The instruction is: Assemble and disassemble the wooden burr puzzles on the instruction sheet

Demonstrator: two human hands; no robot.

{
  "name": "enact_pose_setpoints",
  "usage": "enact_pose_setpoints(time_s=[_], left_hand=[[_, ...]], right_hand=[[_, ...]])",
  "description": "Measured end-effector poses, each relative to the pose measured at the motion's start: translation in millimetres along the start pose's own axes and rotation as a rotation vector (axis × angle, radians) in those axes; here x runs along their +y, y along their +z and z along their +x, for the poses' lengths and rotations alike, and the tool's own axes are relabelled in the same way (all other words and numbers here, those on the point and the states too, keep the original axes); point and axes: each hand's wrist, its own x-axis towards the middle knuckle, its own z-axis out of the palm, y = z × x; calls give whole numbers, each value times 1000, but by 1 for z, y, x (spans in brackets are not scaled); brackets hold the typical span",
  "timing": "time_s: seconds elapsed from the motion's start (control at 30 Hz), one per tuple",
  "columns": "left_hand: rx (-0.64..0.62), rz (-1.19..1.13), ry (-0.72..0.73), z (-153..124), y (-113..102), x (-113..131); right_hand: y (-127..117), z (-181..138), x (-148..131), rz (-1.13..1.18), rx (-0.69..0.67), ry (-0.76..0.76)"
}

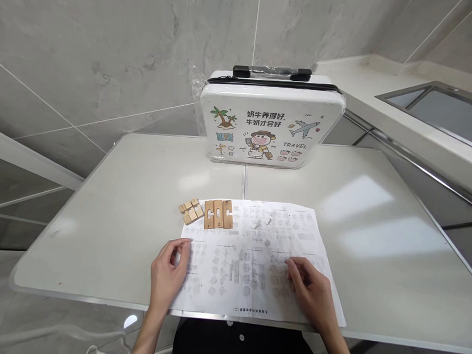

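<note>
A large white printed sheet (250, 282) lies creased on the table, covered with small grey diagrams. My left hand (170, 270) rests at its left edge, fingers curled and thumb tip close to the forefinger; no object shows in it. On the sheet's right part is my right hand (309, 287), closed in a loose pinch with nothing visible between the fingertips. Near the sheet's top left corner, three notched wooden pieces (218, 220) lie side by side, marked with numbers. Left of them sits a cluster of small wooden blocks (191, 212). Neither hand touches the wood.
A white cartoon-printed case (271, 126) with a black handle stands upright at the table's back, wrapped in clear plastic. The pale table (113, 208) has a seam across its middle. A counter (418, 112) runs along the right, and a grey tiled wall (120, 52) rises behind.
</note>
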Motion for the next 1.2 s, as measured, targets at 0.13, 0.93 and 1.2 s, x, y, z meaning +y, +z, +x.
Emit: enact_pose_setpoints(time_s=[0.13,0.93,1.2], left_hand=[[0,0,8,0,0,1],[23,20,30,0,0,1],[17,50,28,-2,1,0]], right_hand=[[-1,1,0,-10,-19,-2],[-1,0,-1,4,1,0],[-6,1,3,-22,-16,12]])
